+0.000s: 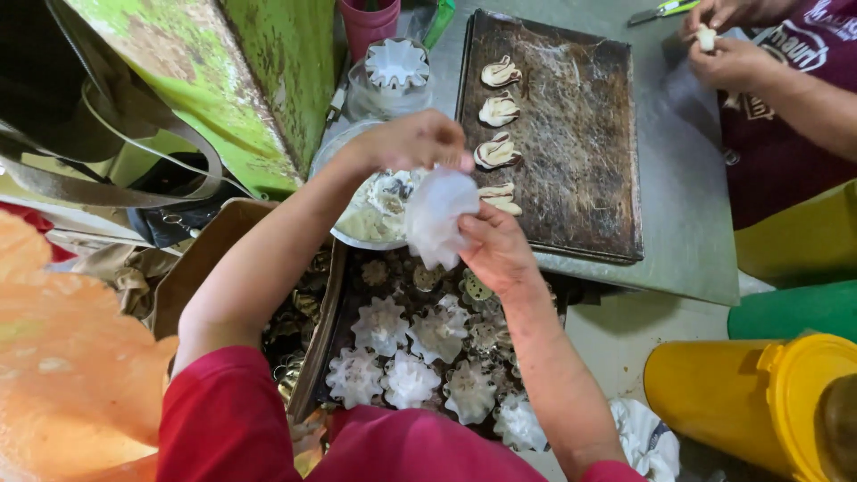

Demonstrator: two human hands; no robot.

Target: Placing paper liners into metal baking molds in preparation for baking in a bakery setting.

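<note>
Right under the camera, red sleeves (268, 428) fill the bottom of the view, two bare forearms reaching out from them. Below the arms sits a dark tray (335, 312) packed with fluted metal moulds (382, 323), several of them dusted white, others bare and golden.

Up at the hands: the left hand (418, 141) is closed, fingertips pinched on the top of a white piping bag (439, 214). The right hand (495, 250) is wrapped around the bag's lower side, gripping it from the right. The bag hangs between both hands, just over the near edge of a bowl of pale batter (370, 219) streaked with brown.

Beside the hands, to the right, a dark, well-used baking sheet (580, 143) lies on the grey metal counter (687, 241). Four piped swirls (498, 109), white with brown stripes, run in a line down its left side, the nearest one just beside the bag.

Top right, another person's hands (728, 49) hold a small white piece, maroon shirt behind. A yellow lidded container (750, 402) stands at the lower right, a green painted panel (241, 80) at the upper left.
</note>
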